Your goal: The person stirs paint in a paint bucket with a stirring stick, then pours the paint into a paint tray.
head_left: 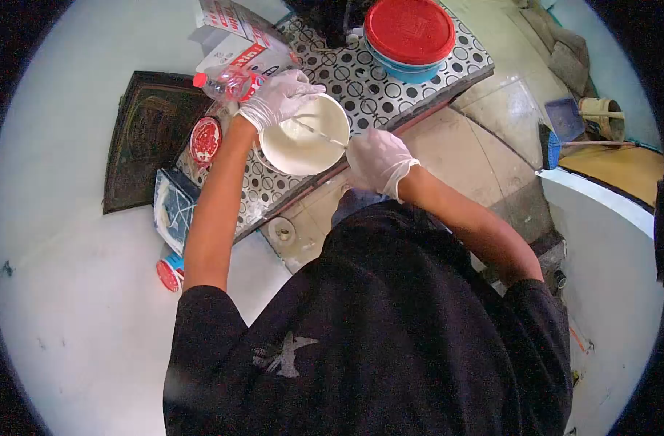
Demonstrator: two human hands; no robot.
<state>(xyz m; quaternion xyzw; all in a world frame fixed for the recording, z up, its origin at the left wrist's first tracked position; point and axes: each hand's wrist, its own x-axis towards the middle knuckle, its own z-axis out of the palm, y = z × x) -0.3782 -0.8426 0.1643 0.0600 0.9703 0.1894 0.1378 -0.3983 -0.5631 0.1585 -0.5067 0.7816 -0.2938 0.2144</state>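
Your gloved left hand (pixel 281 98) curls over the far rim of the white bowl (pixel 271 154), gripping it, likely to steady it against sliding. Your gloved right hand (pixel 379 160) is closed around a thin utensil (pixel 321 134), whose tip dips into the white liquid (pixel 303 142). The bowl sits at the near edge of the patterned tabletop (pixel 375 87). A red-capped plastic bottle (pixel 226 81) lies just beyond your left hand, and a red-lidded tub (pixel 409 33) stands at the far edge, well apart.
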